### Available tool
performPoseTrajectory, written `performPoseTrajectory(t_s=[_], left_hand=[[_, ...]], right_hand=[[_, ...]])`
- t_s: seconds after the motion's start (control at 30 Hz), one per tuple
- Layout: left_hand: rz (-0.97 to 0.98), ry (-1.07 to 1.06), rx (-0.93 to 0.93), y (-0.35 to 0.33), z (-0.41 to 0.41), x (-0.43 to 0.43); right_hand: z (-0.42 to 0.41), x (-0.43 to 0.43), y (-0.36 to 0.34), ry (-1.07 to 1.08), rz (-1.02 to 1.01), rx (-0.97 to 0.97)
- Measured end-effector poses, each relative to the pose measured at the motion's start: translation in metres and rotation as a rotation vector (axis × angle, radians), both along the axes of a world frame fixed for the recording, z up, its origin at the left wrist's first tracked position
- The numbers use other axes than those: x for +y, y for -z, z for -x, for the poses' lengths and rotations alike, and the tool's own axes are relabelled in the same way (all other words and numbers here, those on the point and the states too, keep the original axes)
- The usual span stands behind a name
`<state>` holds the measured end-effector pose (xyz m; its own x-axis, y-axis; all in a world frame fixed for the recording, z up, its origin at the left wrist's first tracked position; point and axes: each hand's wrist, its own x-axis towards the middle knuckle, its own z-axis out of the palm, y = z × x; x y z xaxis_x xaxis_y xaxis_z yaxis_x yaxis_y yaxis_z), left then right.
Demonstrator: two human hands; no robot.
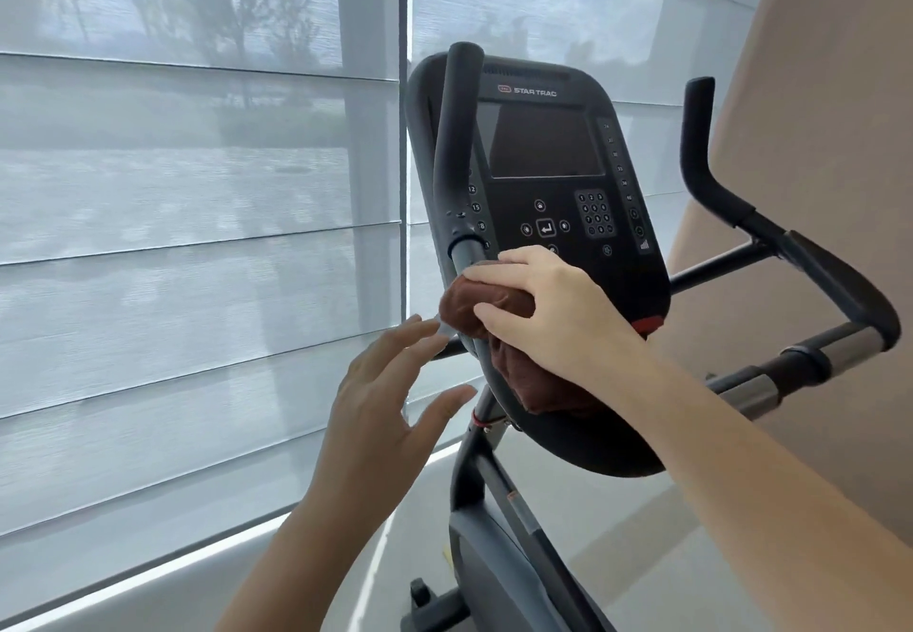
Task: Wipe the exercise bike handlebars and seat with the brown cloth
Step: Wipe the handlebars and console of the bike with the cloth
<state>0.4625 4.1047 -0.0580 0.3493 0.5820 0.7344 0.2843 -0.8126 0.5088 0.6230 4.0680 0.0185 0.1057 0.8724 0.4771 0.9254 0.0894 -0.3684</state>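
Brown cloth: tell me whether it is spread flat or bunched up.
Bunched. The brown cloth is wadded round the black handlebar tube, gripped by the right hand; a loose end hangs below.

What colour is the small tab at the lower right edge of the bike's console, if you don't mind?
Red. The tab shows in the head view, beside the right hand.

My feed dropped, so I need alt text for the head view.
The right hand grips the brown cloth against the lower part of the left handlebar, in front of the dark console. The left hand is open beside it, fingers spread. The right handlebar is untouched; pale window blinds fill the background.
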Motion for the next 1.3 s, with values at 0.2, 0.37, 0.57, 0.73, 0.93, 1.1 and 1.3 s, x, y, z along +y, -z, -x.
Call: performPoseTrajectory(t_s=[0.2, 0.37, 0.57, 0.73, 0.93, 1.1, 1.3], left_hand=[[-0.017, 0.023, 0.018, -0.005, 0.003, 0.008], [-0.083, 0.088, 0.076, -0.007, -0.005, 0.015], [-0.175, 0.119, 0.211, -0.006, -0.015, 0.022], [-0.31, 0.201, 0.24, -0.008, -0.015, 0.036], [-0.372, 0.244, 0.192, -0.009, -0.021, 0.046], [-0.358, 0.234, 0.18, -0.008, -0.022, 0.047], [-0.367, 0.216, 0.172, -0.007, -0.022, 0.045]], right_hand=[[-0.012, -0.046, 0.022, 0.002, -0.149, 0.016], [-0.003, 0.005, -0.004, -0.015, -0.113, 0.07], [-0.025, -0.051, 0.013, -0.023, -0.04, 0.104], [-0.025, -0.082, 0.029, 0.085, -0.119, 0.051], [-0.011, -0.024, 0.003, 0.1, -0.105, 0.095], [-0.023, -0.077, 0.024, 0.053, -0.07, 0.083], [-0.019, -0.046, 0.014, 0.036, -0.131, 0.073]])
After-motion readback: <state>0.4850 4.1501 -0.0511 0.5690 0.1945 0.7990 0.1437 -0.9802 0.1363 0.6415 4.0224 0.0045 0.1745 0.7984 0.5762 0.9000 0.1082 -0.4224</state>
